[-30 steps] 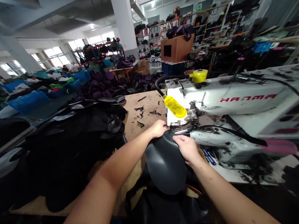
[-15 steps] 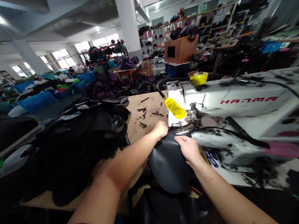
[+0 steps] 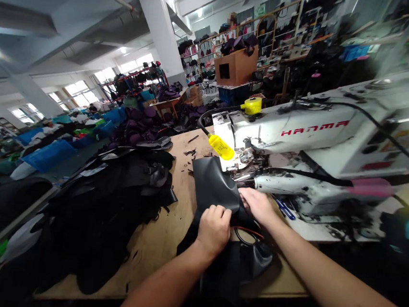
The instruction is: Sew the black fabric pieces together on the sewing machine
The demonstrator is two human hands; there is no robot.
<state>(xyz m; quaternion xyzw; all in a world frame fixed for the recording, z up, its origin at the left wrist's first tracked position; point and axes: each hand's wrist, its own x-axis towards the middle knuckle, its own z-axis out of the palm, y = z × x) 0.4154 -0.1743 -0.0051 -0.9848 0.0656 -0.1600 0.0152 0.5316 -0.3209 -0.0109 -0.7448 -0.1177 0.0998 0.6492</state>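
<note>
two hands on one piece right now, and from my feed the left hand [image 3: 213, 230] is curled closed round a fold of a black synthetic-leather panel [image 3: 214, 186], gripping it firmly. the right hand [image 3: 257, 206] lies flatter, fingers spread along the panel's edge; i can't tell whether it is actually pinching. that panel stands tilted up off the worktop [image 3: 157, 265], its top just beside the presser foot [image 3: 247, 153] of a white hanma sewing machine [image 3: 293, 133], its lower part bunched on more black material [image 3: 237, 267]. a heap of black pieces [image 3: 113, 202] sits to the left, with scraps [image 3: 190, 152] behind. my read: this is positioning at the machine, short of stitching, and the next move calls for squaring that edge under the foot.
</note>
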